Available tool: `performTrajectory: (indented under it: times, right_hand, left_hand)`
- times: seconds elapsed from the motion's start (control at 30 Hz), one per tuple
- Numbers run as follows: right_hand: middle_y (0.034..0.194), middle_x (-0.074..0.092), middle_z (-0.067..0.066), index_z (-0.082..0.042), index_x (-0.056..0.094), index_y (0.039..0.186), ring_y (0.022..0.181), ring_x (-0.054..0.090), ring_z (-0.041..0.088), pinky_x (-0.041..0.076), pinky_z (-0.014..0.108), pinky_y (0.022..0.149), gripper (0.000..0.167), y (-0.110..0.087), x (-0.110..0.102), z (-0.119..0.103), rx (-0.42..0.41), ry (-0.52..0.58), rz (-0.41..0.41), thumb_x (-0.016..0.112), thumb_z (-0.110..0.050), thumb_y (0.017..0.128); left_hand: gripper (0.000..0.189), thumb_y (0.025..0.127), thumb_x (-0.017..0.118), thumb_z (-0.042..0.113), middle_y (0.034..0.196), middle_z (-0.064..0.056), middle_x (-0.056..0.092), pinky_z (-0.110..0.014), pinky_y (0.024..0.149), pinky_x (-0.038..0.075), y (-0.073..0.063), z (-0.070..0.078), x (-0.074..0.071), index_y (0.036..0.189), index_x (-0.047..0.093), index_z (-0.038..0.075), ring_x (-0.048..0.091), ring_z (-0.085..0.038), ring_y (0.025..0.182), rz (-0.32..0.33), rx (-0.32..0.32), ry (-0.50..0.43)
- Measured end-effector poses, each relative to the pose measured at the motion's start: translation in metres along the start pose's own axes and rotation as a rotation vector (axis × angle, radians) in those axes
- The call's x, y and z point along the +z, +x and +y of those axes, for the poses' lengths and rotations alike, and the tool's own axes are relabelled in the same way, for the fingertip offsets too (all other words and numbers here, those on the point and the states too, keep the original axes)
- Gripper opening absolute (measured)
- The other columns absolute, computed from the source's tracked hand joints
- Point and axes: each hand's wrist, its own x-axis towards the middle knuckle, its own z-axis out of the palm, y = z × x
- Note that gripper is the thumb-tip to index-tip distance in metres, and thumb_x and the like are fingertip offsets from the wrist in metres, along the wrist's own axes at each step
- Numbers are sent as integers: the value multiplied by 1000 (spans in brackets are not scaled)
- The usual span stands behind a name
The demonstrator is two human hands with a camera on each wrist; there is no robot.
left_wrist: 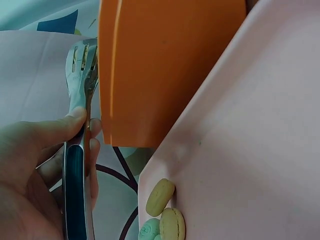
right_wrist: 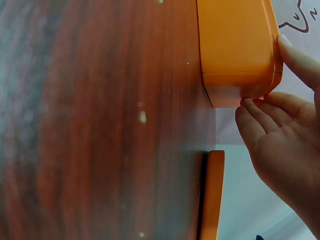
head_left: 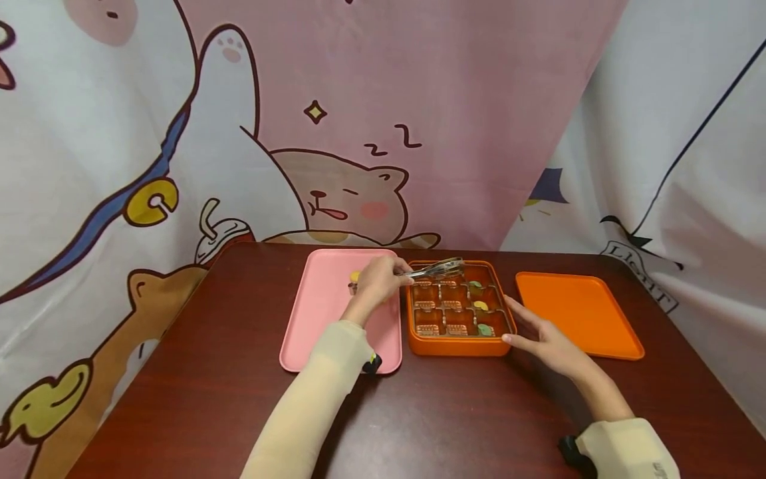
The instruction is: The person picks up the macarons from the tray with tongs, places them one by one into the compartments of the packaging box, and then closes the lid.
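My left hand [head_left: 377,279] pinches metal tongs [head_left: 441,268] above the back of the orange box [head_left: 461,346]. In the left wrist view the tongs' slotted ends point away from the palm; whether they hold anything I cannot tell. Inside the box lies a divided clear insert [head_left: 443,318]. Its right column has a green macaron [head_left: 486,330] at the front, a yellow macaron [head_left: 481,306] in the middle and a green one behind. Against the box's right side and front corner rest the fairly straight fingers and thumb of my right hand [head_left: 553,344].
Left of the box a pink tray [head_left: 305,332] carries several macarons, among them a yellow one [left_wrist: 160,197] and a green one [left_wrist: 149,229], partly behind my left hand. An orange tray [head_left: 577,313] lies to the right on the brown table [head_left: 443,412]. A printed curtain [head_left: 467,133] hangs behind.
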Motion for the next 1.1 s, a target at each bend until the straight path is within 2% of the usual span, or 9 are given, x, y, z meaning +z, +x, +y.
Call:
performTrajectory:
  times: [0.1,0.23,0.33,0.47,0.57,0.63,0.7,0.83,1.1]
  right_hand:
    - [161,27,24,-8,21,159,143,32,48,37,13,102,78,-1,1,1,8,-31,-3,65,-25,97]
    - [162,27,24,-9,20,159,143,31,48,38,53,110,78,-2,3,1,19,-59,-10,65,-26,97]
    - [162,27,23,-9,20,159,144,31,47,36,57,109,78,-1,2,0,16,-59,-8,65,-26,97]
    - [162,26,24,-8,20,159,144,31,48,36,15,106,78,0,-1,-1,3,-32,-10,65,-25,97]
    - [162,24,24,-6,20,159,145,27,50,28,1,96,78,-1,-1,-2,-1,-19,-18,64,-24,97]
    - [162,25,24,-7,20,159,145,28,49,34,10,104,78,-1,0,-3,7,-36,-19,64,-25,97]
    - [162,25,24,-8,20,159,145,29,49,39,32,111,78,-2,1,-3,17,-46,-16,64,-24,97]
    - [162,25,25,-7,19,159,144,28,50,29,68,107,78,-3,2,-4,30,-43,-11,64,-23,97]
    - [161,26,25,-6,18,159,143,31,49,31,64,107,79,-1,-1,-5,23,-55,-15,64,-24,98]
  left_hand:
    - [12,87,77,31,92,7,75,-30,69,46,-2,0,0,98,77,25,66,-14,84,-11,-16,14]
    - [12,88,76,31,93,7,74,-29,67,45,-4,1,0,98,77,25,65,-13,83,-26,-33,21]
    - [12,88,76,31,93,7,74,-30,67,45,-3,2,-1,98,77,25,65,-13,83,-14,-36,14]
    - [12,87,78,30,92,7,74,-30,68,43,-2,3,-1,97,77,25,65,-13,83,5,-33,12]
    - [12,86,78,30,92,7,75,-30,68,44,-3,3,0,97,77,25,66,-14,84,4,-38,32]
    - [16,86,78,32,96,6,75,-31,68,46,-4,4,0,100,77,25,67,-15,86,-3,-46,47]
    - [22,85,79,34,102,5,76,-32,70,47,-4,4,0,105,77,26,68,-17,91,-13,-49,61]
    - [33,84,79,36,115,2,74,-36,75,50,-5,5,-2,116,74,26,67,-21,102,-39,-54,49]
    - [36,84,80,33,120,1,72,-39,78,50,-9,1,-19,118,73,23,70,-26,90,-35,-50,-114]
